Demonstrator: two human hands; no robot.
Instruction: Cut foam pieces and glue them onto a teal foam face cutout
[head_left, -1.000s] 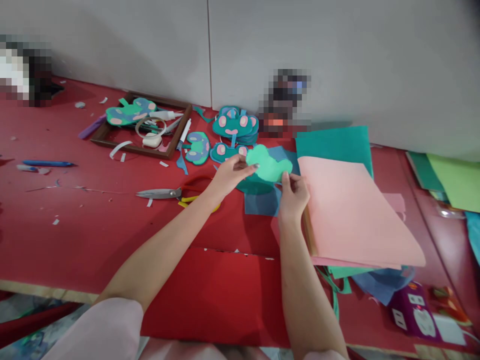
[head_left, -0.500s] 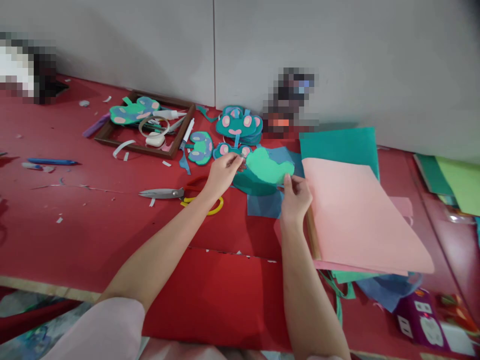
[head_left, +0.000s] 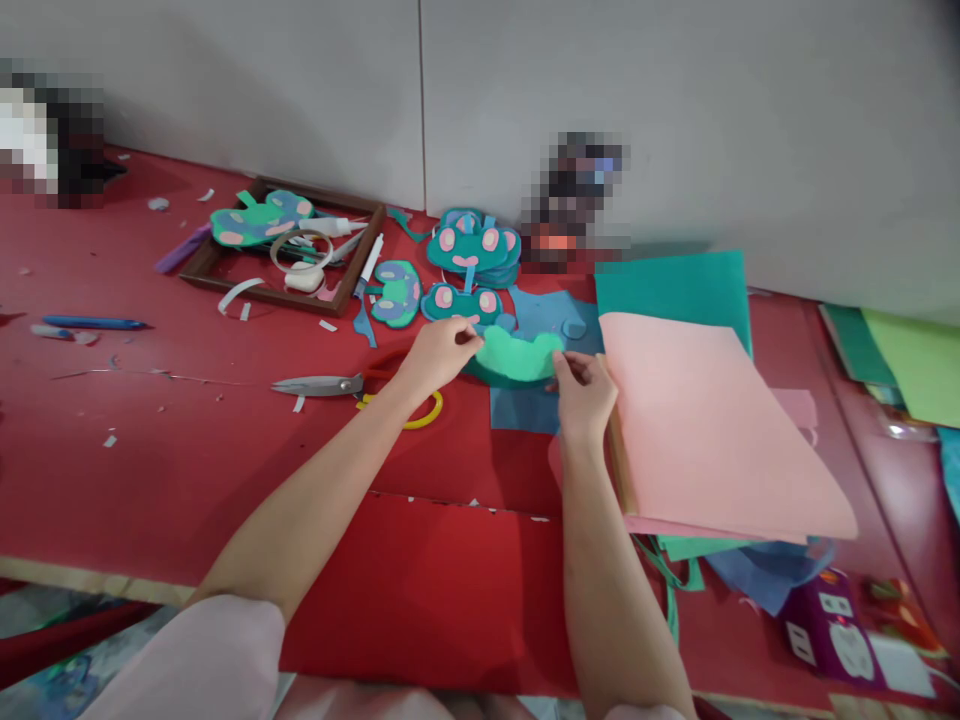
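Note:
A light green felt piece (head_left: 517,355) with a wavy upper edge is held up between my hands. My left hand (head_left: 444,352) pinches its left end, and my right hand (head_left: 586,390) pinches the right end. Darker teal felt shows beneath it, over a blue felt sheet (head_left: 525,409). Just behind are a teal frog-face cutout (head_left: 444,301) and a stack of similar faces (head_left: 472,246). Scissors (head_left: 319,385) with red and yellow handles lie open by my left forearm.
A brown tray (head_left: 341,296) of craft supplies stands at the back left. Pink felt (head_left: 697,420) lies over teal felt (head_left: 675,285) on the right. A purple box (head_left: 832,625) sits at the front right. A blue pen (head_left: 94,323) lies far left.
The light green piece has come down and levelled out between my hands, uncovering blue felt behind it. My right hand has shifted slightly left; my left hand has lowered a little.

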